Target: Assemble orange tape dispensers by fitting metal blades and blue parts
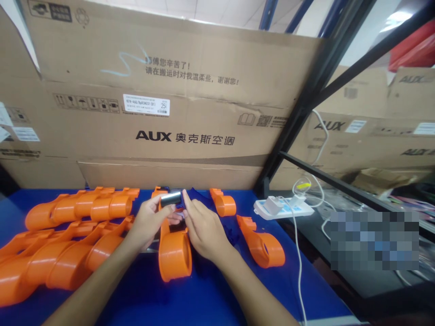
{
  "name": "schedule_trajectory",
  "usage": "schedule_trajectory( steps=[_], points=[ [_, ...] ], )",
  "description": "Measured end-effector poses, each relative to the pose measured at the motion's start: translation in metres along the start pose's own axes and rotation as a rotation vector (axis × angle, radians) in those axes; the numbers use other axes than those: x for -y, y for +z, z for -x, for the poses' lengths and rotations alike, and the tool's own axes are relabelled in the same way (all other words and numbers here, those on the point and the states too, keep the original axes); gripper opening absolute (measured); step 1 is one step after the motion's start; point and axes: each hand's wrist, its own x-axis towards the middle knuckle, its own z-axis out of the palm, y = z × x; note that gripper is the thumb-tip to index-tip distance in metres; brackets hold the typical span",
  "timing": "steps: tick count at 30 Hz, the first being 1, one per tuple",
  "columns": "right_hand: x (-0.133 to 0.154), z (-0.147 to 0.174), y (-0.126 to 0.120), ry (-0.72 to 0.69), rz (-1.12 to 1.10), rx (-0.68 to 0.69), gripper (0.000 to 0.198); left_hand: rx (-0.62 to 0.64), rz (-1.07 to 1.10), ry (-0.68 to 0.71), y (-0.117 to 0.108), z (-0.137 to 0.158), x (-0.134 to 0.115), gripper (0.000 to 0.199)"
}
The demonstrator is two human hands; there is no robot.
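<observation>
My left hand (149, 222) pinches a small dark cylinder-like part (171, 198) with a bright ridged strip, between thumb and fingers. From the other side, my right hand (205, 226) is closed against the end of that part, its fingers together; a dark blue bit shows between the hands. Just below them an orange plastic tape-dispenser body (175, 256) rests on the blue tabletop, its ring facing me. Its upper end is partly hidden behind my hands. Another orange piece (158, 192) peeks out behind my left hand.
Rows of orange dispenser bodies (64, 265) lie at the left, with two more (267, 250) on the right. A white power strip (283, 207) with plugs and a trailing cable (299, 276) sits at the right edge. Large cardboard (190, 167) stands behind the blue table, beside a black rack post (295, 122).
</observation>
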Motion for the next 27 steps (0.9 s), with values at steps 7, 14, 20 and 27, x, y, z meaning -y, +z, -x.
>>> schedule_trajectory(
  steps=[7,14,20,27],
  points=[
    [0.007,0.001,-0.005,0.1,-0.275,-0.052,0.052,0.031,0.056,-0.022,0.004,0.006,-0.008,0.052],
    [0.008,-0.007,0.0,0.492,-1.047,0.036,0.056,0.106,0.124,0.044,0.013,0.011,-0.01,0.048],
    [0.013,-0.009,-0.011,0.574,-1.307,0.099,0.054,0.135,-0.132,0.242,0.012,0.011,-0.011,0.04],
    [0.015,-0.009,-0.027,0.433,-1.01,0.049,0.037,0.201,-0.203,0.205,0.009,0.019,-0.017,0.073]
  ],
)
